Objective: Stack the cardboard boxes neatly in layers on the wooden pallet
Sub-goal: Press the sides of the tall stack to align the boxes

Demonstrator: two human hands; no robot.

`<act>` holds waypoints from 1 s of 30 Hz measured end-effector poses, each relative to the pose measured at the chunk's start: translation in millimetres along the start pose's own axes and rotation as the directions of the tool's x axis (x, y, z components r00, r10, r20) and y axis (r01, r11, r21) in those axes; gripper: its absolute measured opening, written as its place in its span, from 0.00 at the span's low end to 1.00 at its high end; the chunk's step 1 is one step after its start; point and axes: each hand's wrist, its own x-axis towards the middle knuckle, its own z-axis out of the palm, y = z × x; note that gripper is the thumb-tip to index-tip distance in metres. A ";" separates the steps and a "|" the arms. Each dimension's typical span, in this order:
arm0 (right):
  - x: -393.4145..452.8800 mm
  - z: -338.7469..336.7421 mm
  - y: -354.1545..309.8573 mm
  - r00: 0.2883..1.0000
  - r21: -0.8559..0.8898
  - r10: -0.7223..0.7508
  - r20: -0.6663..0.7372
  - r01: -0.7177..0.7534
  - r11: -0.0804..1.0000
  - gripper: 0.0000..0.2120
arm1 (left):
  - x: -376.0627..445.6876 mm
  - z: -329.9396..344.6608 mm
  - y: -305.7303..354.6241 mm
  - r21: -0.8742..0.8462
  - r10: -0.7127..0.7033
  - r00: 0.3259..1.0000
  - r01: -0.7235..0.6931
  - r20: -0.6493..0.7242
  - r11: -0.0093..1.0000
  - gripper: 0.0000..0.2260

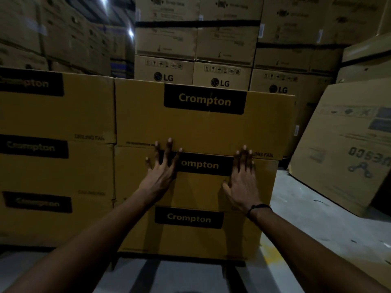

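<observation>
Cardboard: three Crompton boxes [196, 182] stacked, left hand [160, 172] and right hand [243, 180] spread flat against them.

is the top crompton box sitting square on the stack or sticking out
Sticking out. The top box overhangs the middle box on the right, its edge past the one below.

boxes [203, 127] matt brown cardboard, black printed labels [204, 99]; floor [317, 218] rough concrete.
</observation>
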 end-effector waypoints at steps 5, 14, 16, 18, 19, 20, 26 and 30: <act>-4.6 0.1 -14.5 0.998 -0.020 0.015 0.062 -0.014 1.000 0.53 | -8.9 -6.7 -16.6 0.019 -0.021 0.999 0.020 0.044 1.000 0.42; 2.3 13.0 -68.3 0.986 0.019 0.103 0.129 -0.106 0.994 0.54 | -26.7 -28.1 -67.5 -0.066 -0.271 0.955 0.280 0.121 0.958 0.50; 1.3 15.3 -70.6 0.987 0.028 0.113 0.111 -0.116 0.993 0.54 | -26.3 -28.0 -71.8 -0.076 -0.261 0.955 0.273 0.139 0.959 0.51; 1.5 17.8 -71.1 0.989 0.037 0.113 0.098 -0.117 0.992 0.54 | -25.9 -28.1 -73.1 -0.080 -0.261 0.954 0.275 0.147 0.958 0.52; 1.5 18.7 -71.2 0.988 0.038 0.114 0.100 -0.119 0.992 0.54 | -26.6 -27.3 -73.9 -0.083 -0.263 0.954 0.277 0.145 0.957 0.52; 2.0 19.8 -70.5 0.989 0.036 0.113 0.097 -0.117 0.992 0.54 | -27.5 -26.6 -74.3 -0.087 -0.259 0.956 0.272 0.138 0.958 0.52; -0.6 19.1 -76.8 0.991 0.027 0.099 0.093 -0.102 0.994 0.53 | -34.1 -23.0 -87.4 -0.056 -0.238 0.963 0.247 0.127 0.967 0.51; -3.6 10.7 -83.5 0.986 0.017 0.112 0.126 -0.115 0.993 0.52 | -32.3 -21.2 -90.2 -0.050 -0.225 0.967 0.233 0.123 0.971 0.51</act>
